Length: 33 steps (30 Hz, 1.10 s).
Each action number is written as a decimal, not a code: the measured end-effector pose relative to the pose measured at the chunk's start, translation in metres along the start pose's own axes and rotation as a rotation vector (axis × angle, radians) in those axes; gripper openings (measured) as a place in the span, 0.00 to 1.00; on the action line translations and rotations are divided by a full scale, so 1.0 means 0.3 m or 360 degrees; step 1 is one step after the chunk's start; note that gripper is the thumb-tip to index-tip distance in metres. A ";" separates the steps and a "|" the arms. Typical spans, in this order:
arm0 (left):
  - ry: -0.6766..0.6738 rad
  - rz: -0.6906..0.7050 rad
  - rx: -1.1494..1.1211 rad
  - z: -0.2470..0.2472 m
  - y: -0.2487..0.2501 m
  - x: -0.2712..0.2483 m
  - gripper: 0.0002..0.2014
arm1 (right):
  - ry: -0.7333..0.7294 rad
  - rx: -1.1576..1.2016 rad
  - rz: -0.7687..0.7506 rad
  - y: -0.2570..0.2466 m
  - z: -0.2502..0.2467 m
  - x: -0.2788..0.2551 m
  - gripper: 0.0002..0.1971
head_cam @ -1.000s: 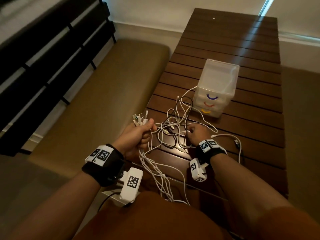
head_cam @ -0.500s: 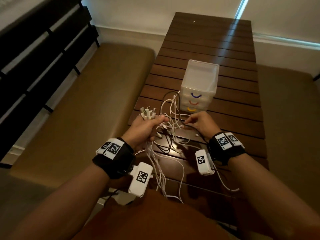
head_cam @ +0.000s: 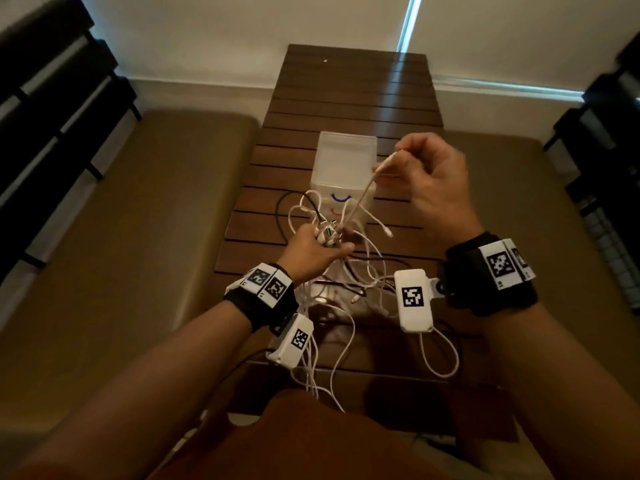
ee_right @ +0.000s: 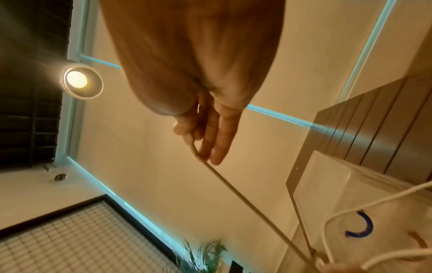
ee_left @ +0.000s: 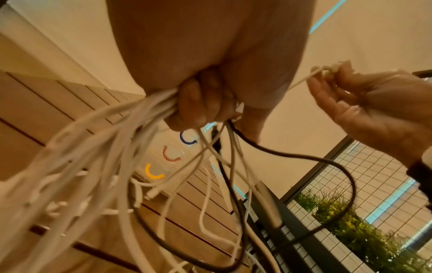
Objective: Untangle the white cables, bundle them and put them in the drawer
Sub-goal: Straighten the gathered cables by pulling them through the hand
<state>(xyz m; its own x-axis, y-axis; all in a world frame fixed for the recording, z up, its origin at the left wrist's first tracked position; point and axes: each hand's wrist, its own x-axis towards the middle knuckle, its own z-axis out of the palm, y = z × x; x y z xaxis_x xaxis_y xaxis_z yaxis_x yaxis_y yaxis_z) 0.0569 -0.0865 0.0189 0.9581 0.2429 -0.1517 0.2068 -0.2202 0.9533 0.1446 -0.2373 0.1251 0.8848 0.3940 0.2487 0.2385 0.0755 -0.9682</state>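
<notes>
My left hand (head_cam: 317,249) grips a bunch of white cables (head_cam: 349,271) near their plugs, above the wooden table (head_cam: 346,98); the cables hang down in a tangle with a black cable (ee_left: 304,157) among them. My right hand (head_cam: 429,181) is raised to the right and pinches the end of one white cable (head_cam: 363,192), stretched taut down to the left hand's bunch. In the right wrist view this cable (ee_right: 245,199) runs from the fingers (ee_right: 217,147) down and right. A small translucent drawer unit (head_cam: 346,157) with blue, red and yellow handles stands just behind the hands.
Brown cushioned benches (head_cam: 138,237) flank the table on both sides. Dark shelving (head_cam: 52,98) stands on the left, and a wire-grid rack (ee_left: 374,184) with green plants on the right. Loose cable loops (head_cam: 440,355) lie at the table's near edge.
My right hand rose from the tangle on the table and drew one white cable's end up and to the right. The left hand kept its grip and moved slightly forward.
</notes>
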 end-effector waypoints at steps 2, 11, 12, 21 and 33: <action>0.0070 0.0045 0.0104 0.000 -0.011 0.016 0.13 | 0.0123 0.0178 -0.0005 -0.016 -0.021 0.002 0.09; 0.0246 -0.0346 0.0133 -0.059 -0.146 0.008 0.16 | 0.0350 0.0692 -0.0219 -0.204 -0.157 0.054 0.05; 0.0236 -0.0322 0.0058 -0.061 -0.136 0.004 0.19 | 0.0280 0.0562 -0.0202 -0.184 -0.150 0.052 0.05; 0.0129 -0.0192 -0.0516 -0.034 0.031 -0.017 0.13 | -0.0642 -0.0291 0.0429 0.203 0.039 -0.098 0.17; -0.0208 -0.0210 -0.1039 -0.039 0.032 -0.065 0.09 | -0.0498 0.0321 0.0759 0.255 0.104 -0.157 0.11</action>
<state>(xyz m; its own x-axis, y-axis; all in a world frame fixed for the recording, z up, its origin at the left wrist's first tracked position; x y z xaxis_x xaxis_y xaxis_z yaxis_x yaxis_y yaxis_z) 0.0380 -0.0822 0.0339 0.9576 0.1036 -0.2687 0.2007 0.4291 0.8807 0.1088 -0.2216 0.0384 0.7085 0.6755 -0.2042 -0.2631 -0.0157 -0.9647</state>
